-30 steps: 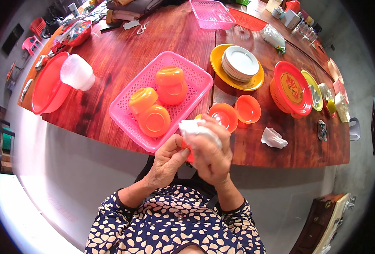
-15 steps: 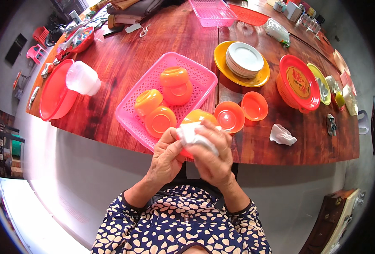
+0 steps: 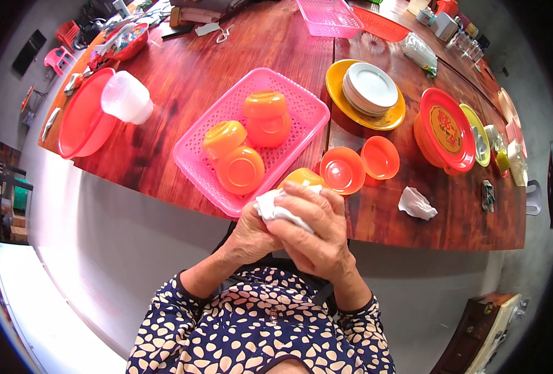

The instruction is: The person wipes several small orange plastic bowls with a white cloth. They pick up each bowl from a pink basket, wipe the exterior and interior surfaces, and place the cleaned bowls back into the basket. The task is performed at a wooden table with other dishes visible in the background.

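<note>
In front of me, at the table's near edge, my right hand (image 3: 317, 227) is closed over a crumpled white tissue (image 3: 270, 206). My left hand (image 3: 251, 234) cups the underside of the bundle; whatever it grips is covered by the tissue and the right hand. Just beyond my fingers sits a yellow-orange bowl (image 3: 302, 179), partly hidden. Beside it stand two orange bowls (image 3: 342, 171) with their mouths up. Several orange bowls (image 3: 240, 169) lie upside down, some stacked, in a pink perforated basket (image 3: 189, 140) to the left of my hands.
White plates (image 3: 371, 87) are stacked on a yellow plate (image 3: 337, 93). Right of them stands a red lidded basket (image 3: 443, 129); a crumpled tissue (image 3: 417, 204) lies nearer. At left are a red basin (image 3: 84, 118) and translucent containers (image 3: 125, 98). Another pink basket (image 3: 330, 17) sits at the back.
Both hands have shifted slightly down, toward me, still together around the tissue. The right hand now lies further over the left. The whole view has turned a little; the tableware stays put.
</note>
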Tool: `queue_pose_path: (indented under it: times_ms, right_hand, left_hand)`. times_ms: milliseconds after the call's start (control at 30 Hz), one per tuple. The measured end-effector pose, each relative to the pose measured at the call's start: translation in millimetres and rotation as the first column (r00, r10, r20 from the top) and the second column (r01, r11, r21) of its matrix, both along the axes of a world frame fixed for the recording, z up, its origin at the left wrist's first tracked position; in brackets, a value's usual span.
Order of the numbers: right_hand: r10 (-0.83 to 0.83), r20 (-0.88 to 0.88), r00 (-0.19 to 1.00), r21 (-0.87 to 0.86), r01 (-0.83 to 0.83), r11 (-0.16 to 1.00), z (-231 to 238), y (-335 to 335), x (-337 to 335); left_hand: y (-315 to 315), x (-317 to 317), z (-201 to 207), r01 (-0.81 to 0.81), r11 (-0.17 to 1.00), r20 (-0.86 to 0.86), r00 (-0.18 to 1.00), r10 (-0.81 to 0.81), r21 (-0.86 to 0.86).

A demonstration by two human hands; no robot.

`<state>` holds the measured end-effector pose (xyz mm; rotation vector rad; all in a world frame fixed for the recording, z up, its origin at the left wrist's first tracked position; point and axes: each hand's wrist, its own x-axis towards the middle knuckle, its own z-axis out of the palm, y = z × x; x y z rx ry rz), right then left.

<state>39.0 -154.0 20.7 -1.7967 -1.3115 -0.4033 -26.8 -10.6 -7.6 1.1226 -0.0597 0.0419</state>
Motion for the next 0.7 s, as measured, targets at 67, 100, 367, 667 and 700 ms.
queue_pose_path:
  times_ms: [67, 100, 367, 667, 700]
  right_hand:
    - [-0.051, -0.024, 0.998, 0.078, 0.052, 0.996, 3, 5, 8]
    - [-0.069, -0.053, 0.996, 0.146, 0.076, 0.986, -1, 8, 15]
    - [0.105, -0.739, 0.665, 0.366, 0.267, 0.891, -18, 11, 26]
    - [-0.174, 0.140, 0.975, 0.046, 0.169, 0.984, -5, 26, -14]
    - [-0.166, 0.096, 0.981, 0.052, 0.162, 0.985, -3, 24, -9]
  left_hand:
    - [-2, -2, -7, -0.049, 0.997, 0.024, 0.999, 0.047, 0.061]
    - [-3, -2, -1, -0.061, 0.997, 0.007, 0.998, 0.061, 0.049]
    - [0, -1, -1, -0.061, 0.981, 0.036, 0.998, 0.056, 0.185]
    - [8, -1, -18, -0.010, 0.999, 0.038, 0.999, 0.008, 0.052]
    - [6, -2, -14, -0.030, 0.999, 0.048, 0.998, 0.029, 0.024]
